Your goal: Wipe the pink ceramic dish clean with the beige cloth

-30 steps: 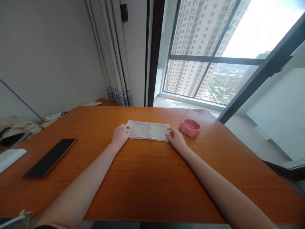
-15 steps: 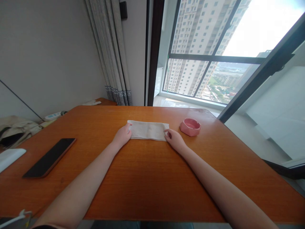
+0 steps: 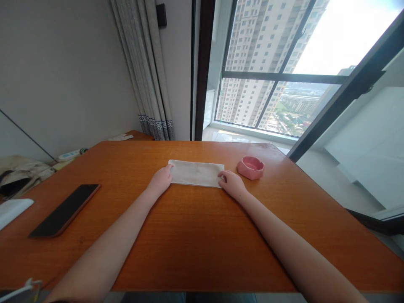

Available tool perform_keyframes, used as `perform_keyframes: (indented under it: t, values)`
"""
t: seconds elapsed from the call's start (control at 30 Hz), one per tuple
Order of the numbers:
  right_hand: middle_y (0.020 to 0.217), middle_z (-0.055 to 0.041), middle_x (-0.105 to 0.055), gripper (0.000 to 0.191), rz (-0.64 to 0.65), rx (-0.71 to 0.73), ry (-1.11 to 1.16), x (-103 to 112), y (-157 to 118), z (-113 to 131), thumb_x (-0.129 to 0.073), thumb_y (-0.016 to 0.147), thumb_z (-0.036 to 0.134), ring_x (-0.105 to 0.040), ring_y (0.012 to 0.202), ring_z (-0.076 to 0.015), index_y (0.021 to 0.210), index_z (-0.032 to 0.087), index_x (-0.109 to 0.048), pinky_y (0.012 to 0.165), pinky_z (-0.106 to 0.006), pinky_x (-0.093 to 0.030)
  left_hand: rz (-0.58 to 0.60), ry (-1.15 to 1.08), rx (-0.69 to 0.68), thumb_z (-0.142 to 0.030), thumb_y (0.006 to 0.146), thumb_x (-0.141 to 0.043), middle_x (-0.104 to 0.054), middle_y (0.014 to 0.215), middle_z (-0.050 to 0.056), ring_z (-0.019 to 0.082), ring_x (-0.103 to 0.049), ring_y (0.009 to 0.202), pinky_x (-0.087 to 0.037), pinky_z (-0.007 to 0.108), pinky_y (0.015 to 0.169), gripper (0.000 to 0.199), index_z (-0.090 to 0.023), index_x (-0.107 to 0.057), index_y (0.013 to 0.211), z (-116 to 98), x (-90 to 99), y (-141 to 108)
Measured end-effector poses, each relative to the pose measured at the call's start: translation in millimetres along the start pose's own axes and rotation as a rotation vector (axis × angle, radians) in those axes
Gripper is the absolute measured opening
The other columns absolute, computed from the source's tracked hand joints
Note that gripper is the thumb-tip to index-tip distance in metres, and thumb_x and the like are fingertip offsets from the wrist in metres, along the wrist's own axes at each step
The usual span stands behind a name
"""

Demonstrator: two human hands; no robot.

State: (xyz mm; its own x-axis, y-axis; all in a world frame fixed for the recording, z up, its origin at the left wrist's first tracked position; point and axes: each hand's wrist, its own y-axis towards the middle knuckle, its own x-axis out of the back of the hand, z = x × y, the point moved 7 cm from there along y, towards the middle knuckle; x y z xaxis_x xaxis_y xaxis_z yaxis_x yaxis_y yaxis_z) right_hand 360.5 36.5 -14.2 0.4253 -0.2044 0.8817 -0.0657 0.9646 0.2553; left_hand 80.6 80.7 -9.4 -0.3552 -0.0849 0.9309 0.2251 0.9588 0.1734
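A white cloth (image 3: 196, 174), folded into a long flat strip, lies crosswise on the brown wooden table (image 3: 195, 235). At its left end is my left hand (image 3: 160, 180), closed with the thumb and fingers pinching the cloth's edge. My right hand (image 3: 232, 183) grips the right end, its fingers curled in on the cloth. Between the hands the strip looks flat and fairly smooth. The pink ashtray (image 3: 251, 168) stands just beyond my right hand, not touching it.
A black flat object (image 3: 66, 210) with a reddish edge lies on the table at left. Beside it, a white object (image 3: 15, 210) sits at the far left edge. A power strip (image 3: 70, 155) and crumpled fabric (image 3: 23, 170) are beyond the table's left side.
The cloth looks smoother and slightly more stretched between my hands. Both hands keep their hold at its ends. The whole view has shifted a little.
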Motion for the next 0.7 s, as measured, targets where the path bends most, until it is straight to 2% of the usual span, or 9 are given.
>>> perform_keyframes:
  t: [0.23, 0.33, 0.4, 0.47, 0.53, 0.57, 0.63, 0.7]
  values:
    - [0.081, -0.0019, -0.060, 0.021, 0.026, -0.001, -0.022, -2.7, -1.9, 2.7, -0.048, 0.073, 0.017, -0.052, 0.072, -0.0153, 0.088, 0.020, -0.062, 0.069, -0.026, -0.036, -0.060, 0.014, 0.026, -0.018, 0.086, -0.037, -0.064, 0.110, 0.012, 0.024, -0.060, 0.101, -0.043, 0.033, 0.087, 0.035, -0.016, -0.051, 0.118, 11.6, -4.4, 5.4]
    - [0.086, -0.0041, -0.060, 0.024, 0.046, 0.005, -0.049, -3.4, -2.5, 3.5, -0.048, 0.072, 0.015, -0.054, 0.077, -0.0174, 0.091, 0.020, -0.062, 0.072, -0.028, -0.038, -0.041, 0.034, 0.006, -0.019, 0.086, -0.038, -0.063, 0.106, 0.011, 0.024, -0.059, 0.099, -0.044, 0.035, 0.087, 0.033, -0.017, -0.053, 0.114, 11.7, -6.7, 4.9]
    - [0.091, -0.0068, -0.059, 0.024, -0.003, 0.009, -0.111, 1.6, -3.4, 5.2, -0.051, 0.070, 0.015, -0.053, 0.087, -0.0215, 0.089, 0.021, -0.064, 0.080, -0.033, -0.039, -0.058, 0.089, -0.002, -0.020, 0.085, -0.041, -0.061, 0.105, 0.012, 0.026, -0.057, 0.100, -0.045, 0.037, 0.087, 0.029, -0.018, -0.057, 0.109, 8.4, -3.6, 3.2]
    - [0.102, -0.0097, -0.057, 0.026, -0.099, 0.043, -0.152, 9.4, -5.4, 11.2, -0.053, 0.071, 0.016, -0.050, 0.101, -0.0260, 0.092, 0.021, -0.065, 0.092, -0.040, -0.035, -0.157, 0.131, -0.032, -0.021, 0.084, -0.044, -0.058, 0.109, 0.013, 0.027, -0.053, 0.106, -0.043, 0.040, 0.091, 0.027, -0.018, -0.060, 0.106, -0.1, 5.9, 0.3]
    - [0.119, -0.0106, -0.053, 0.033, -0.142, 0.142, -0.115, 11.1, -8.4, 22.4, -0.050, 0.077, 0.019, -0.044, 0.113, -0.0270, 0.107, 0.021, -0.062, 0.100, -0.043, -0.030, -0.237, 0.089, -0.158, -0.023, 0.085, -0.044, -0.054, 0.119, 0.014, 0.027, -0.048, 0.115, -0.039, 0.042, 0.098, 0.029, -0.018, -0.059, 0.110, -17.1, 12.4, -4.5]
    - [0.126, -0.0100, -0.049, 0.037, -0.118, 0.203, -0.076, 7.9, -9.9, 28.6, -0.048, 0.081, 0.022, -0.042, 0.118, -0.0261, 0.116, 0.022, -0.058, 0.102, -0.042, -0.029, -0.224, 0.039, -0.258, -0.025, 0.087, -0.042, -0.052, 0.124, 0.013, 0.026, -0.045, 0.119, -0.036, 0.041, 0.102, 0.031, -0.018, -0.057, 0.114, -28.0, 11.0, -7.4]
    - [0.135, -0.0095, -0.043, 0.040, -0.020, 0.284, -0.019, -2.9, -12.4, 37.8, -0.043, 0.088, 0.032, -0.038, 0.125, -0.0247, 0.126, 0.021, -0.051, 0.104, -0.040, -0.029, -0.094, -0.061, -0.453, -0.031, 0.090, -0.039, -0.048, 0.134, 0.009, 0.023, -0.040, 0.127, -0.032, 0.039, 0.106, 0.036, -0.021, -0.053, 0.122, -48.7, 0.1, -14.4]
    - [0.135, -0.0103, -0.044, 0.039, 0.069, 0.292, -0.004, -12.6, -13.1, 40.6, -0.041, 0.090, 0.040, -0.038, 0.125, -0.0245, 0.121, 0.020, -0.053, 0.104, -0.040, -0.031, 0.062, -0.100, -0.549, -0.038, 0.091, -0.036, -0.044, 0.140, 0.007, 0.022, -0.036, 0.131, -0.029, 0.039, 0.108, 0.040, -0.023, -0.051, 0.126, -61.0, -13.3, -20.7]
